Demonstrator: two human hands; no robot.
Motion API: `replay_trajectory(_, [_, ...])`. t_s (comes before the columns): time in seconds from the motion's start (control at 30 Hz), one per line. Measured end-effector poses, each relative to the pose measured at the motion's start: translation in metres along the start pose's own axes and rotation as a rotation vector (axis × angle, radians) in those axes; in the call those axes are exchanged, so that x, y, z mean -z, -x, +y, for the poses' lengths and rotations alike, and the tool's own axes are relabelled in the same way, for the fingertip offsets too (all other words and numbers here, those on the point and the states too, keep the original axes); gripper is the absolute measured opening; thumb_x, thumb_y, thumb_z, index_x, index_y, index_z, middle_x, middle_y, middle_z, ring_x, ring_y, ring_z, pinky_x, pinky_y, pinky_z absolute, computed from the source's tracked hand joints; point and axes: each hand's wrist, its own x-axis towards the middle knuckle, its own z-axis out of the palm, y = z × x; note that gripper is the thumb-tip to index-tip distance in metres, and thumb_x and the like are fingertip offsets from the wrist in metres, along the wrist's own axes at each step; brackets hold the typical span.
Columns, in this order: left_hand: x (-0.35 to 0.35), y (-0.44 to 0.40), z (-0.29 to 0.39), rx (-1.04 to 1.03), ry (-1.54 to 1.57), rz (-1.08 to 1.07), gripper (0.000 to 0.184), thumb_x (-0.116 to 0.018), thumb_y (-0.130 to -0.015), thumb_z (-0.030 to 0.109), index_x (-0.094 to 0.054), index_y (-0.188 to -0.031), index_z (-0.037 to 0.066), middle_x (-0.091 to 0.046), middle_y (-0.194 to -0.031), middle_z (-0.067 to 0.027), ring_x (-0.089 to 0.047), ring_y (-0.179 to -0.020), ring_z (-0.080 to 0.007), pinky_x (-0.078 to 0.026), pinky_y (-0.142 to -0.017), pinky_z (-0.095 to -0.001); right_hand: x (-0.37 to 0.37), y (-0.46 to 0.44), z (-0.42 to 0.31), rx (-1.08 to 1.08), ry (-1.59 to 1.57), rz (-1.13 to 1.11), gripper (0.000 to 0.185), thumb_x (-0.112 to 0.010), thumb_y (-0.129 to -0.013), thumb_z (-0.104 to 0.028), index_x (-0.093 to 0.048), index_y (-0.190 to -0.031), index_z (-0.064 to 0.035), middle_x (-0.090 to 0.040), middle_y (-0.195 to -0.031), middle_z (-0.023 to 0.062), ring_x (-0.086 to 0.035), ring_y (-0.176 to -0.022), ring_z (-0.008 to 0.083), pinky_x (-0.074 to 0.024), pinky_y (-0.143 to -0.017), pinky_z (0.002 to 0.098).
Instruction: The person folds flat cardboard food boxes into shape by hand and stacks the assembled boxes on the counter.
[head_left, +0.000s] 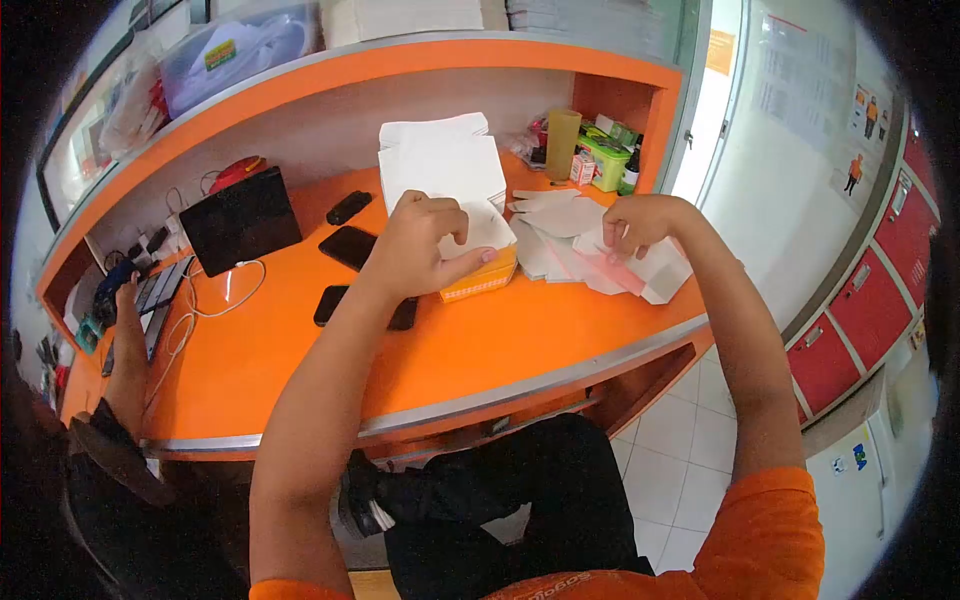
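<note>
A small carton with yellow-orange sides and a white inside stands on the desk, its white lid raised at the back. My left hand is over the carton's near left side, thumb stretched out across it and the other fingers bent, with nothing between them. To the right lies a loose pile of flat white cardboard pieces, some folded and overlapping. Just above this pile hangs my right hand, fingers bent downward and slightly apart. Whether its fingertips touch the cardboard is unclear.
Phones lie left of the carton on the orange desk. Behind the pile stand a yellow cup and a green container. At far left, another person's hand is by a laptop, near a dark screen.
</note>
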Motion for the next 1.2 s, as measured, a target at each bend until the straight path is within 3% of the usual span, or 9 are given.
replay_trajectory(0.2, [0.007, -0.002, 0.005, -0.045, -0.124, 0.082, 0.034, -0.079, -0.083, 0.038, -0.066, -0.094, 0.008, -0.071, -0.099, -0.0112, -0.064, -0.094, -0.0327, -0.041, -0.09, -0.0452, 0.012, 0.013, 0.0, 0.057, 0.245, 0.299, 0.021, -0.07, -0.086, -0.004, -0.067, -0.106, 0.0034, -0.072, -0.091, 0.0146, -0.07, -0.077, 0.025, -0.0597, -0.066, 0.0392])
replay_trajectory(0.3, [0.005, -0.005, 0.006, -0.083, -0.185, 0.164, 0.038, -0.079, -0.084, 0.038, -0.066, -0.103, 0.008, -0.07, -0.107, -0.0107, -0.064, -0.101, -0.032, -0.04, -0.093, -0.046, 0.004, 0.043, -0.009, 0.19, 0.125, 0.827, 0.02, -0.067, -0.085, -0.005, -0.067, -0.103, 0.0027, -0.07, -0.085, 0.018, -0.067, -0.07, 0.0342, -0.056, -0.065, 0.043])
replay_trajectory(0.53, [-0.005, -0.012, 0.028, -0.192, -0.299, 0.223, 0.04, -0.078, -0.086, 0.039, -0.067, -0.109, 0.009, -0.069, -0.115, -0.0106, -0.064, -0.11, -0.0315, -0.04, -0.095, -0.0487, -0.029, 0.076, -0.029, 0.118, 0.491, 0.943, 0.044, -0.086, -0.079, -0.021, -0.069, -0.112, 0.0019, -0.062, -0.112, 0.0199, -0.064, -0.107, 0.0354, -0.0546, -0.086, 0.0435])
replay_trajectory(0.7, [-0.004, -0.017, 0.082, -0.241, -0.236, 0.31, 0.038, -0.083, -0.083, 0.029, -0.067, -0.111, 0.01, -0.067, -0.122, -0.0129, -0.064, -0.113, -0.0346, -0.042, -0.097, -0.053, -0.037, 0.142, -0.054, 0.22, 0.38, 1.275, 0.035, -0.08, -0.088, -0.018, -0.069, -0.116, -0.0011, -0.063, -0.112, 0.0191, -0.066, -0.103, 0.0353, -0.0557, -0.088, 0.0437])
replay_trajectory(0.77, [-0.008, -0.007, 0.129, -0.227, -0.139, 0.355, 0.038, -0.085, -0.08, 0.023, -0.068, -0.112, 0.01, -0.067, -0.125, -0.0137, -0.064, -0.115, -0.0358, -0.043, -0.099, -0.0548, -0.051, 0.212, -0.104, 0.233, 0.125, 1.147, 0.025, -0.073, -0.094, -0.013, -0.068, -0.116, -0.0023, -0.066, -0.107, 0.0175, -0.067, -0.098, 0.0358, -0.0553, -0.091, 0.0448])
replay_trajectory(0.9, [-0.003, 0.046, 0.243, -0.265, -0.072, 0.321, 0.026, -0.09, -0.076, 0.02, -0.077, -0.099, 0.015, -0.068, -0.134, -0.0125, -0.062, -0.127, -0.0344, -0.041, -0.112, -0.0559, -0.127, 0.261, -0.124, 0.774, 0.154, 0.713, 0.031, -0.058, -0.093, 0.0, -0.058, -0.125, -0.003, -0.065, -0.125, 0.0226, -0.064, -0.115, 0.0425, -0.0541, -0.091, 0.0487])
replay_trajectory(1.03, [0.043, 0.076, 0.306, -0.079, -0.171, 0.084, 0.024, -0.086, -0.079, 0.026, -0.077, -0.101, 0.019, -0.069, -0.127, -0.0087, -0.065, -0.122, -0.0264, -0.04, -0.108, -0.0512, -0.163, 0.279, -0.131, 0.754, 0.153, 0.28, 0.032, -0.06, -0.09, 0.002, -0.062, -0.121, -0.0051, -0.064, -0.12, 0.0164, -0.064, -0.11, 0.0393, -0.0536, -0.092, 0.0467])
replay_trajectory(1.13, [0.057, 0.082, 0.319, 0.166, -0.13, -0.046, 0.025, -0.079, -0.093, 0.02, -0.076, -0.112, 0.005, -0.067, -0.105, -0.0154, -0.06, -0.116, -0.0363, -0.044, -0.104, -0.0493, -0.204, 0.254, -0.128, 0.94, -0.039, 0.418, 0.027, -0.063, -0.089, 0.0, -0.065, -0.115, -0.0063, -0.064, -0.106, 0.0135, -0.065, -0.101, 0.0375, -0.0527, -0.09, 0.0464])
replay_trajectory(1.2, [0.055, 0.097, 0.314, 0.385, -0.039, -0.337, 0.018, -0.081, -0.087, 0.019, -0.075, -0.102, 0.012, -0.068, -0.116, -0.0113, -0.063, -0.117, -0.0335, -0.043, -0.104, -0.0495, -0.235, 0.231, -0.124, 0.897, -0.125, 0.553, 0.025, -0.066, -0.088, -0.002, -0.065, -0.113, -0.0063, -0.066, -0.102, 0.0125, -0.066, -0.099, 0.0364, -0.0521, -0.089, 0.0466])
